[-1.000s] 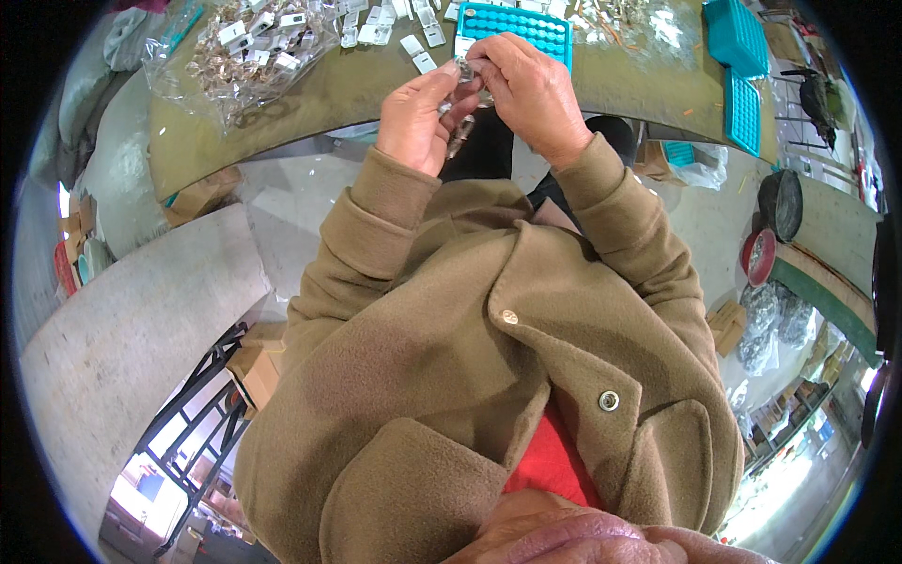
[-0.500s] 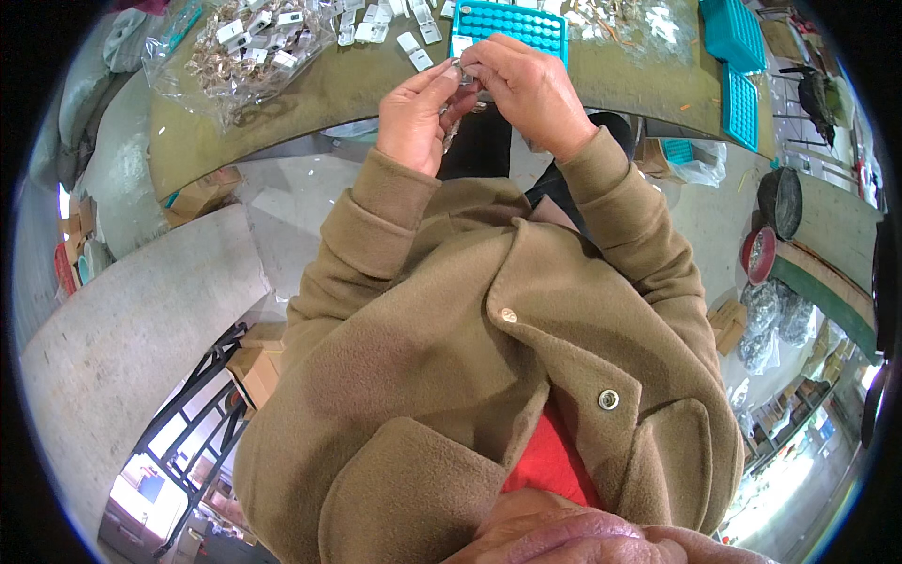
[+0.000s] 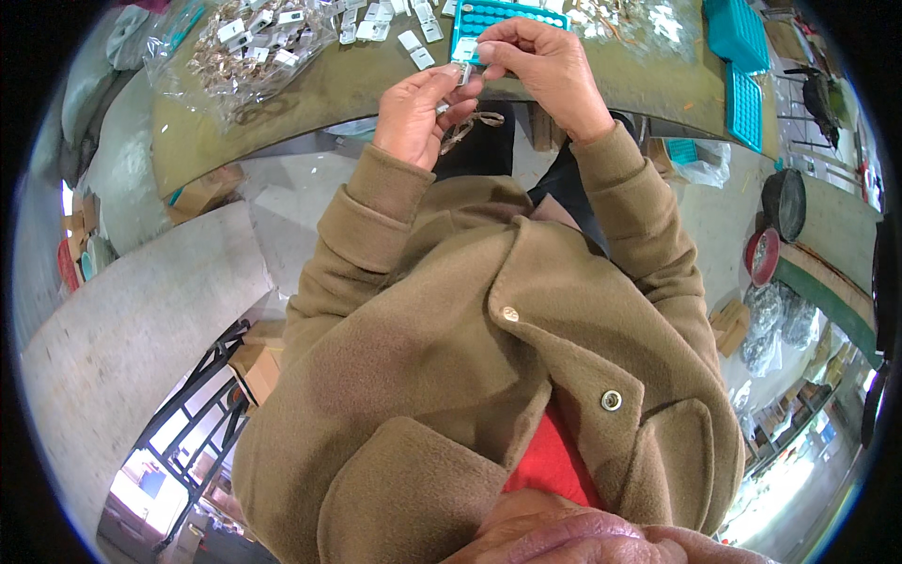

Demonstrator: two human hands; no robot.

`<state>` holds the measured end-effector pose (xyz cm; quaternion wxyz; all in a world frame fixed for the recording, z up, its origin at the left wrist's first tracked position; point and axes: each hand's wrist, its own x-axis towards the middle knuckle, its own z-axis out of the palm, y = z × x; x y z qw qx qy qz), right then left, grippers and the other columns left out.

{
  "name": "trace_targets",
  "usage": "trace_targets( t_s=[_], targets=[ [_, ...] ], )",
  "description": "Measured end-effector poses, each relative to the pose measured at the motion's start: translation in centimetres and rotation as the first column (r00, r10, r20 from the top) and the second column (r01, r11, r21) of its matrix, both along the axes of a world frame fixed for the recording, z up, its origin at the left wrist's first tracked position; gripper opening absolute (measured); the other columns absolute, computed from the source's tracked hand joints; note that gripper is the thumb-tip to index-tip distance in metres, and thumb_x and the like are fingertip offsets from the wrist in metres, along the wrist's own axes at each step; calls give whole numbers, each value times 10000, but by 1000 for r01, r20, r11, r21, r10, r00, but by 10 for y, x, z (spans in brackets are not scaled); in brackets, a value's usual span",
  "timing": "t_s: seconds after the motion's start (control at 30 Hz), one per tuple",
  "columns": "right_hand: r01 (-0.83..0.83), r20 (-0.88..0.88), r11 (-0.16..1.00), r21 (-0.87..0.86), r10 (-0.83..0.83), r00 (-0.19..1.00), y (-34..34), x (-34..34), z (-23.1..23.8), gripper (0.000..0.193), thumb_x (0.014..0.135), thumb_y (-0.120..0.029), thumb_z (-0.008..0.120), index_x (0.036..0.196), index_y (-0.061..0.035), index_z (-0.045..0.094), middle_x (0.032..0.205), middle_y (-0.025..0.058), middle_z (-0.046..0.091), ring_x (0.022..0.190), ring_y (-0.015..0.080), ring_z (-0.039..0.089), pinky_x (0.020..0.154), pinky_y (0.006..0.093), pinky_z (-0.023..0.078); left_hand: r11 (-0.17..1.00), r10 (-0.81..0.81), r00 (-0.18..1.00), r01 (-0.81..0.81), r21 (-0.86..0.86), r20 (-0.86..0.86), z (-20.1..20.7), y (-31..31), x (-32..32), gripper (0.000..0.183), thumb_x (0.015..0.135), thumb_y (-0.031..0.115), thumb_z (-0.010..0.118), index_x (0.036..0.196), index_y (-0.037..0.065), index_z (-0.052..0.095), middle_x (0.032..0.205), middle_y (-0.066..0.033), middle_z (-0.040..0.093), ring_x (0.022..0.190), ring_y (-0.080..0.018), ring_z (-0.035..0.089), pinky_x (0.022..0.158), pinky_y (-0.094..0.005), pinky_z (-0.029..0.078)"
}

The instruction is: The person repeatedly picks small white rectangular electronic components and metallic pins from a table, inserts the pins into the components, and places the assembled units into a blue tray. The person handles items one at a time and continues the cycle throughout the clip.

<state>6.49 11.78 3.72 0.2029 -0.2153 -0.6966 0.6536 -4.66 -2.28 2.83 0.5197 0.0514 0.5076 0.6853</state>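
Note:
My left hand point(image 3: 413, 115) pinches a small white and silvery piece point(image 3: 463, 73) between thumb and fingers, just in front of a blue tray point(image 3: 517, 19). A thin tan-gold strand point(image 3: 473, 120) hangs in a loop below its fingers. My right hand point(image 3: 552, 77) is closed in a pinch at the edge of a small white card point(image 3: 466, 49), directly above the left fingertips. Whether card and piece are joined I cannot tell. Several similar white cards point(image 3: 415, 49) lie on the table left of the tray.
A clear plastic bag point(image 3: 246, 58) of gold-coloured strands and white cards lies at the table's left. Small white bits point(image 3: 648, 21) are scattered right of the tray. More blue trays point(image 3: 742, 103) stand at the table's right edge. The table's point(image 3: 310, 99) curved front edge is near my hands.
My right hand has shifted up and slightly right, opening a gap from the left hand. The white card and the hanging strand show more plainly now.

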Motion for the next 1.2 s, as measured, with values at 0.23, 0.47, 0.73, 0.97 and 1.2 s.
trace_targets(
  t_s=[0.23, 0.47, 0.73, 0.97, 1.2],
  targets=[
    [55, -94, 998, 19, -53, 994, -15, 9, -10, 199, 926, -100, 614, 1088, -9, 685, 932, 46, 682, 831, 92, 635, 781, 222, 503, 995, -8, 1000, 7, -103, -12, 2, 0, -2, 199, 930, 173, 596, 1038, 11, 638, 928, -55, 677, 794, -87, 650, 623, -187, 531],
    [159, -81, 973, 169, -147, 986, -16, 8, -16, 200, 893, -63, 611, 1071, -42, 699, 917, 38, 696, 825, 101, 642, 757, 240, 513, 999, -22, 999, 21, 24, 29, 0, 2, 1, 219, 921, 105, 611, 1089, -34, 622, 956, -100, 684, 842, -126, 671, 695, -215, 564],
    [292, -173, 848, 441, -239, 956, -27, 6, -12, 166, 856, -57, 677, 1019, -68, 702, 897, 30, 687, 798, 101, 638, 713, 237, 519, 999, -53, 998, 53, 1, -31, 2, 2, 8, 260, 916, 100, 628, 1145, -21, 612, 960, -85, 689, 835, -103, 669, 706, -185, 557],
    [379, -317, 624, 684, -214, 924, -27, 4, -16, 137, 794, -12, 659, 923, -52, 680, 870, 71, 666, 782, 246, 634, 707, 322, 521, 999, -43, 998, 44, 23, -54, 6, 2, 13, 260, 907, 112, 648, 1131, -20, 626, 945, -65, 685, 824, -100, 660, 721, -202, 553],
    [345, -323, 546, 763, -140, 936, -26, 2, -21, 119, 785, -1, 634, 890, -54, 650, 849, 74, 654, 806, 255, 623, 717, 340, 509, 997, 13, 999, -10, 73, -44, 0, 3, 15, 289, 900, 95, 652, 1151, -47, 621, 982, -90, 680, 870, -130, 665, 767, -224, 554]
  ],
)
